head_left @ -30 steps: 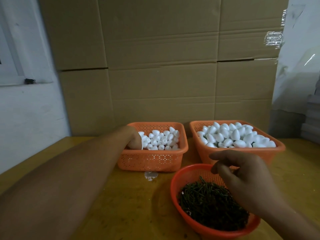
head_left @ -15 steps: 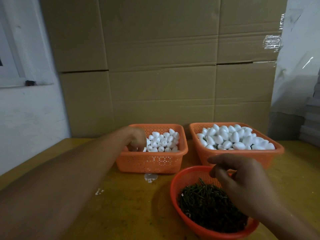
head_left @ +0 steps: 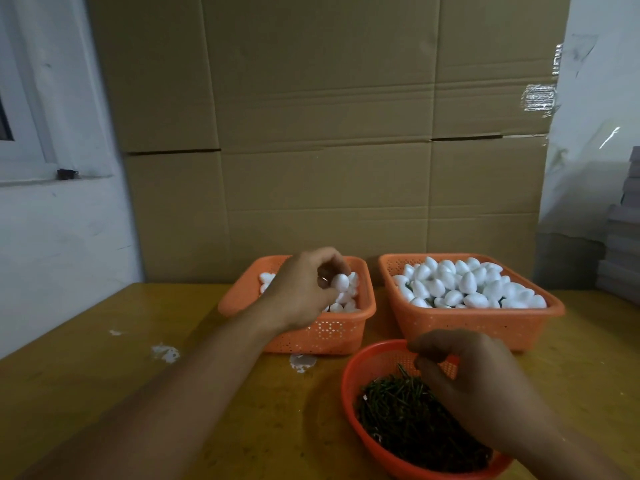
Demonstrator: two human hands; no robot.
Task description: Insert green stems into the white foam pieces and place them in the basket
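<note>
A: Foam pieces, where do they sit?

B: On the yellow table (head_left: 138, 393), in front of a wall of cardboard boxes (head_left: 329, 133). The right orange basket (head_left: 485, 327) is heaped with the larger white foam pieces (head_left: 467, 285). The left orange basket (head_left: 329, 334), just beside it, holds smaller foam pieces (head_left: 346, 299), partly hidden by the left arm.

A: And the stems?

B: The green stems (head_left: 408, 420) lie piled in the round red basket (head_left: 349, 382), nearest the person, in front of the two orange baskets.

A: The hands?

B: The left hand (head_left: 304, 289) is raised over the left basket, its fingertips pinching one white foam piece (head_left: 340, 282). The right hand (head_left: 485, 386) hovers over the red basket with fingers curled and fingertips drawn together above the stems; whether it holds a stem cannot be told.

A: Anything smaller?

B: White scraps (head_left: 166, 353) lie on the table left of the baskets.
</note>
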